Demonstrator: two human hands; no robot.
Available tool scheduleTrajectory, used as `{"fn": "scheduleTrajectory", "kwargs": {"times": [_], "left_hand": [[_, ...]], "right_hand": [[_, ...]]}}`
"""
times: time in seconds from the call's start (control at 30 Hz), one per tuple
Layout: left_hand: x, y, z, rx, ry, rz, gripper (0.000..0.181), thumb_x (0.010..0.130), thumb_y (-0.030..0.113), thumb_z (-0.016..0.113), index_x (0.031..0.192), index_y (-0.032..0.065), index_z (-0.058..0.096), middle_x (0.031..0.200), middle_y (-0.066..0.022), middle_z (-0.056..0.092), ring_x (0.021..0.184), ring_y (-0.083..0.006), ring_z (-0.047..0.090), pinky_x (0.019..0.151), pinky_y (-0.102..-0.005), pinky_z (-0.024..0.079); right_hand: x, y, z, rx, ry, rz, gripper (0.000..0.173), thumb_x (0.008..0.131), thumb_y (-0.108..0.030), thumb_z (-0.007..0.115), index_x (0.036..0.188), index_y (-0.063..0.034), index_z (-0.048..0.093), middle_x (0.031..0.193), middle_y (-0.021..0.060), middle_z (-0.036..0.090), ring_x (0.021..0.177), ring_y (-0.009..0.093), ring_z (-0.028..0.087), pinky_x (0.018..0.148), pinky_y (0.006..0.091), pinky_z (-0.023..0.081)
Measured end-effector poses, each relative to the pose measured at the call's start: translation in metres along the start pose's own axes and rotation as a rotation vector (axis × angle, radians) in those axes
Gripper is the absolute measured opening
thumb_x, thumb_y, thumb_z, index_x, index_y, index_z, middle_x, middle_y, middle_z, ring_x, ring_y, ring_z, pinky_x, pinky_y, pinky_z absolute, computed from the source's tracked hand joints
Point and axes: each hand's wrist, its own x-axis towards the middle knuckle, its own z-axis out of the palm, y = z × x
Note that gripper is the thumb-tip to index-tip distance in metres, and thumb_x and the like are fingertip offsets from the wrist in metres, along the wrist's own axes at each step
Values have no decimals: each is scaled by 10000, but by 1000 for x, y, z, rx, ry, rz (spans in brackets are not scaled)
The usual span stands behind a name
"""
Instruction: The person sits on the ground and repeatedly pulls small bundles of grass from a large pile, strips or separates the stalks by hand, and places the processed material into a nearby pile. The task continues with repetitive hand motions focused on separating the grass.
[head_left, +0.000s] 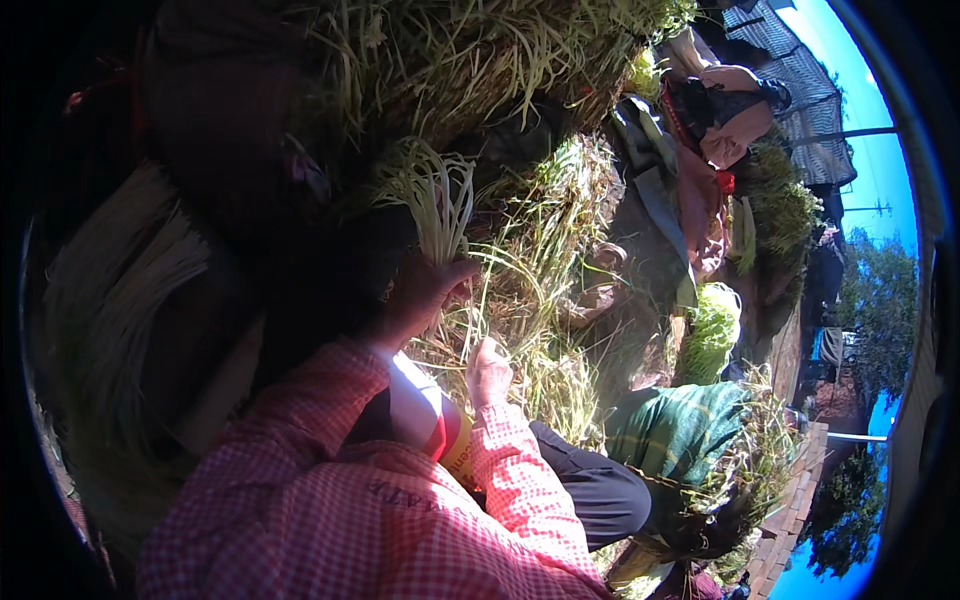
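Observation:
My left hand (431, 292) is closed around a bunch of pale plant strands (441, 214), whose loose ends fan and curl out above the fist. Close by, to its lower right, my right hand (489, 371) pinches a few thin strands (472, 322) that stretch between the two hands. Beneath and beyond them lies a heap of loose, dry, yellow-green stalks (551, 300). A printed red, white and yellow sack or cloth (442, 435) shows between my forearms. Both sleeves are red-and-white checked.
A big pile of green stalks (450, 60) rises at the top. Long pale fibres (120, 300) lie in shadow at left. Beyond the heap are a light-green bundle (712, 330), a green cloth (675, 427) and another person (727, 112) near more stalks. A dark-trousered knee (600, 495) juts out at lower right.

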Motion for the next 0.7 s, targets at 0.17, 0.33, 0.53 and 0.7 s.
{"fn": "scheduleTrajectory", "kwargs": {"times": [0.17, 0.33, 0.53, 0.7], "left_hand": [[11, 25, -22, -203, 10, 24, 171, 811, 172, 690, 838, 24, 608, 712, -55, 631, 514, -73, 562, 418, -195, 374], [1, 16, -7, -33, -92, -204, 156, 821, 145, 685, 899, 37, 603, 709, -55, 629, 545, -93, 563, 466, -221, 415], [22, 4, -25, -220, -60, -139, 181, 826, 195, 685, 861, 51, 582, 702, -34, 602, 466, -58, 454, 407, -225, 362], [11, 15, -6, -323, -35, -194, 323, 783, 208, 735, 984, 20, 568, 649, 11, 518, 443, -47, 384, 425, -221, 336]], "right_hand": [[-64, 80, 13, -402, -642, 153, 189, 849, -202, 578, 1012, -107, 573, 785, 148, 614, 702, 315, 610, 615, 406, 484], [26, 16, -31, 751, -130, 172, 508, 903, -348, 561, 1290, -40, 445, 1141, 170, 592, 993, 245, 599, 865, 362, 467], [12, -86, -75, 1356, -461, 164, 270, 948, -253, 498, 989, 5, 566, 607, -3, 517, 493, 65, 476, 466, 230, 372], [-12, -64, -67, 1115, -164, 361, 275, 948, -265, 498, 872, -24, 607, 531, -4, 464, 451, 66, 415, 431, 256, 326]]}}
